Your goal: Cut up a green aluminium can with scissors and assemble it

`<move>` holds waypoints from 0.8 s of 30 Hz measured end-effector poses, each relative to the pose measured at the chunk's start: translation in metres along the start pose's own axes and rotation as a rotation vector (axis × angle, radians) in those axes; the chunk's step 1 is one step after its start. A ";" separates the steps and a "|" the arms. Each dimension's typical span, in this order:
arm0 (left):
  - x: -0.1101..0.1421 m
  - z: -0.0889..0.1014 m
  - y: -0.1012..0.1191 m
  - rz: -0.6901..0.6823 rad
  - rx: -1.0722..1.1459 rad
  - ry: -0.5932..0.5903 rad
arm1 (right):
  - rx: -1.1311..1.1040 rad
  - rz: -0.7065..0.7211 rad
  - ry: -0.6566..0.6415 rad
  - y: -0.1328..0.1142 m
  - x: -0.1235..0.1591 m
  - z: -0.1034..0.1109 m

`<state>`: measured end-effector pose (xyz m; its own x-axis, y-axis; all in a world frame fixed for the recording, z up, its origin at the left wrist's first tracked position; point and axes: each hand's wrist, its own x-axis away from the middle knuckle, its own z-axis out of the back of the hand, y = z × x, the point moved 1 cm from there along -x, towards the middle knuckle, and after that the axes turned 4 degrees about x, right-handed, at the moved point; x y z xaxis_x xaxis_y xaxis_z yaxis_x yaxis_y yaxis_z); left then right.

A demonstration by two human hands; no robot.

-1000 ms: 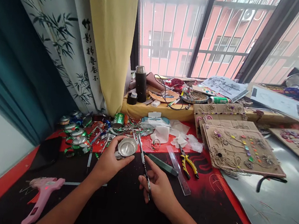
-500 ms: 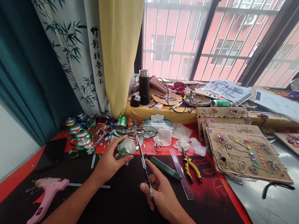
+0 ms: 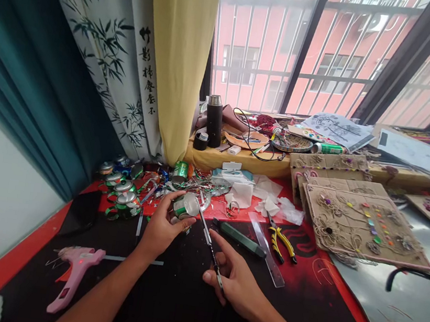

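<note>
My left hand (image 3: pixel 164 228) is closed around a cut piece of a green and silver drink can (image 3: pixel 185 206), its pale metal end turned to the right. In my right hand (image 3: pixel 233 277) is a pair of scissors (image 3: pixel 210 244), seen nearly edge-on, the blades pointing up and left. The blade tips are close by the can's right rim; whether they touch it I cannot tell. Just right of the scissors lies a dark green cutter (image 3: pixel 242 238). Behind the can are shiny metal scraps (image 3: pixel 209 186) and another green can piece (image 3: pixel 180 172).
A pink glue gun (image 3: pixel 75 274) with a glue stick lies at left, near several small teapot-like can pieces (image 3: pixel 128 204) and a black phone (image 3: pixel 80 212). To the right are a clear ruler (image 3: pixel 266 249), yellow pliers (image 3: pixel 281 242) and cardboard panels (image 3: pixel 365 223). A black thermos (image 3: pixel 214 124) stands behind.
The view has shifted slightly, so most things sit further right. The can piece has turned a little and its rim is nearer the scissor tips. Both hands keep their hold.
</note>
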<state>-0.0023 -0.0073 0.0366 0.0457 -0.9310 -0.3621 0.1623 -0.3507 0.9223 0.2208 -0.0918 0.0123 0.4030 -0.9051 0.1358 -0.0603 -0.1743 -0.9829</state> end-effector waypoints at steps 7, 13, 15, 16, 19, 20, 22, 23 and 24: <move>-0.001 0.003 -0.001 -0.074 -0.014 -0.010 | 0.104 0.005 0.005 0.003 0.001 0.000; -0.002 0.003 0.001 -0.096 -0.029 -0.009 | 0.146 -0.014 -0.023 0.002 0.001 0.002; -0.001 0.002 0.002 -0.072 -0.001 -0.006 | 0.167 -0.021 -0.019 0.002 0.001 0.002; -0.001 0.002 0.002 -0.056 0.011 -0.005 | 0.192 -0.017 -0.008 0.002 0.001 0.003; -0.001 0.002 0.002 0.003 0.040 -0.017 | 0.310 0.029 0.045 0.002 0.000 0.004; -0.001 0.002 0.002 0.022 0.049 -0.021 | 0.344 0.046 0.057 0.002 0.000 0.005; -0.001 0.002 0.002 0.047 0.064 -0.017 | 0.385 0.064 0.067 0.003 0.000 0.005; -0.001 0.002 0.002 0.052 0.071 -0.009 | 0.393 0.067 0.070 0.003 0.000 0.005; -0.001 0.002 0.002 0.055 0.079 0.000 | 0.398 0.067 0.070 0.003 0.000 0.005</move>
<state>-0.0036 -0.0068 0.0391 0.0529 -0.9491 -0.3105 0.0815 -0.3058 0.9486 0.2255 -0.0908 0.0090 0.3464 -0.9359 0.0641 0.2794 0.0377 -0.9594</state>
